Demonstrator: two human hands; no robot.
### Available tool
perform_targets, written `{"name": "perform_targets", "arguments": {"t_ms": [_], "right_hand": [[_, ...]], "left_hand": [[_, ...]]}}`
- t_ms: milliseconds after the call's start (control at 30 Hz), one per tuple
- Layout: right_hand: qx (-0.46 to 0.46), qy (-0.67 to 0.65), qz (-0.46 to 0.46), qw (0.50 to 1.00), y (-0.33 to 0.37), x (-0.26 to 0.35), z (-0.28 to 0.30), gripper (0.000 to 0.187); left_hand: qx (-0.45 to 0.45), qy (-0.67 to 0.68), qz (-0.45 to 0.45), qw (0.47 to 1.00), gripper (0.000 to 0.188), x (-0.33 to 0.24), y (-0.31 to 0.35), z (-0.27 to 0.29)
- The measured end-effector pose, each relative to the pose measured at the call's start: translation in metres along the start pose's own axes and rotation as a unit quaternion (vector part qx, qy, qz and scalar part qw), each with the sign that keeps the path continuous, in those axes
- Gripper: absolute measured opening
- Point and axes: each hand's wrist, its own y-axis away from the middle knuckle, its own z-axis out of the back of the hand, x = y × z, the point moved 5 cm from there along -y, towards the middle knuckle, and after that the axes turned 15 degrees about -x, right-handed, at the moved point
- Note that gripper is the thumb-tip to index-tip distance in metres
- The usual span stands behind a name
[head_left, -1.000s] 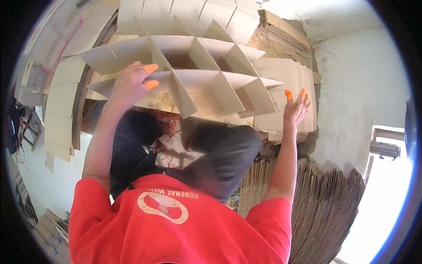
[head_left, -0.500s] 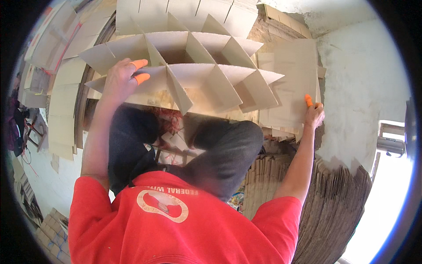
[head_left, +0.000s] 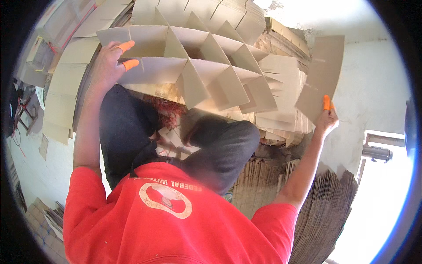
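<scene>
A cardboard divider grid (head_left: 198,66), made of interlocked strips that form open cells, is held up in front of the person above the knees. Its left end strip is gripped by the left hand (head_left: 107,68), whose fingers, two of them capped with orange finger covers (head_left: 127,55), are closed over the strip's edge. A single flat cardboard strip (head_left: 321,77) is held well apart from the grid, out to the right; its lower corner is pinched by the right hand (head_left: 326,119), with an orange-covered finger pressed against the card. The strip is tilted, its upper end raised toward the pale wall (head_left: 373,88). Stacks of flat cardboard pieces (head_left: 66,83) are seen behind and to the left of the grid, and more slotted pieces (head_left: 281,88) are piled just beyond its right end. A ridged bundle of cardboard (head_left: 325,211) is stood below the right forearm. Dark trousers (head_left: 127,127) and a red shirt (head_left: 176,220) are seen in the lower part of the view.
</scene>
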Motion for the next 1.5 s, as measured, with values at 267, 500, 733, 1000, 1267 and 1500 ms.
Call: {"name": "perform_targets", "arguments": {"t_ms": [267, 500, 733, 1000, 1267, 1500], "right_hand": [[0.099, -0.346, 0.024, 0.933, 0.037, 0.219, 0.025, 0.045], [0.287, -0.325, 0.129, 0.892, 0.136, 0.326, -0.010, 0.050], [0.414, -0.378, 0.102, 0.822, 0.173, 0.354, -0.052, 0.045], [0.474, -0.351, 0.147, 0.794, 0.196, 0.371, -0.081, 0.027], [0.464, -0.284, 0.277, 0.792, 0.232, 0.380, -0.102, 0.018], [0.402, -0.390, 0.320, 0.764, 0.236, 0.383, -0.093, 0.018]], "left_hand": [[0.019, 0.024, 0.047, 0.998, 0.028, 0.043, 0.023, -0.007], [-0.006, 0.131, 0.054, 0.990, 0.022, 0.036, 0.023, -0.007], [-0.007, 0.141, 0.061, 0.988, 0.017, 0.038, 0.023, -0.008], [-0.002, 0.174, 0.060, 0.983, 0.017, 0.039, 0.020, -0.014], [-0.034, 0.137, 0.035, 0.989, 0.017, 0.041, 0.015, -0.026], [-0.020, 0.140, 0.029, 0.989, 0.017, 0.043, 0.012, -0.029]]}}
